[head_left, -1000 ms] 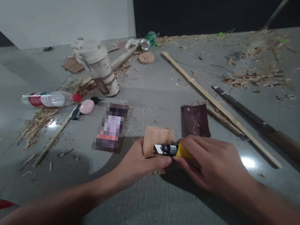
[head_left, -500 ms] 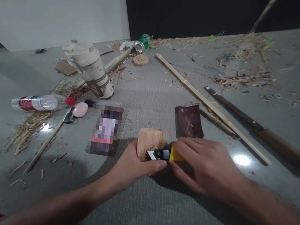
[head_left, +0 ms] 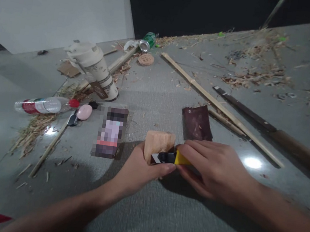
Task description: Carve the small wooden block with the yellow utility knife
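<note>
Block (head_left: 155, 142) looks like bare wood, matt. Cutter (head_left: 167, 157) has metal blade, smooth plastic-looking body. Bottle (head_left: 49, 106) is clear glossy plastic; can (head_left: 147, 42) shows shiny metal end. Maroon sheet (head_left: 198, 123) looks smooth, faintly glossy.

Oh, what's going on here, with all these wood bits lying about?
A person grips a small wooden block in the left hand and a yellow cutter in the right hand. The blade is out, at the block's near side just above the left thumb; whether it bites in is hard to tell. A dark red sheet lies beyond the right hand, and shavings litter the surface farther off.
</note>
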### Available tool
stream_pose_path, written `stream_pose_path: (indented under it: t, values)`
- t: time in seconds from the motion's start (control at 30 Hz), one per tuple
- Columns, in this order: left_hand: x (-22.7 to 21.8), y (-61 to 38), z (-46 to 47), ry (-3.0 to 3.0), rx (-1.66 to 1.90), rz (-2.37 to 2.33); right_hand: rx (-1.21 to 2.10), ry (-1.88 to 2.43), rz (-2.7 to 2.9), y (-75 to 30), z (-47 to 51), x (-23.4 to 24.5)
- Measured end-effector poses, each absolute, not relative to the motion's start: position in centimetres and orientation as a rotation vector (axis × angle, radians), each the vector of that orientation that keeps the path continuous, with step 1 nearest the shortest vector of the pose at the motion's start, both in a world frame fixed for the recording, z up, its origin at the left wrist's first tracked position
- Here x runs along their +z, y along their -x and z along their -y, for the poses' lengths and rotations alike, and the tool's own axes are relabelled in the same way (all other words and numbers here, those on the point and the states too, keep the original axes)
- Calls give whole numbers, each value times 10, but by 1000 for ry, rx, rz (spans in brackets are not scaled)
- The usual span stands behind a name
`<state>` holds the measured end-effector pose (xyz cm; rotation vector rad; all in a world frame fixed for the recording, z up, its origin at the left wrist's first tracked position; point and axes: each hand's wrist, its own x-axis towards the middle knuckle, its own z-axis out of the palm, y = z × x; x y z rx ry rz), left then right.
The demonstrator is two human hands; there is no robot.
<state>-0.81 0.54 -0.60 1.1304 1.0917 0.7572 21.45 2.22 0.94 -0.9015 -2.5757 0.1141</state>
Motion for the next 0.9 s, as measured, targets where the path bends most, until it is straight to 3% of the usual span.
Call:
stream_pose_path:
  t: [0.37,0.9]
  values:
    - [-7,4,-4,-1070,795,-1158,8,944,2523,-212,-20,10]
    - [-3,5,-4,-1061,790,-1073,127,883,2572,-217,-21,12]
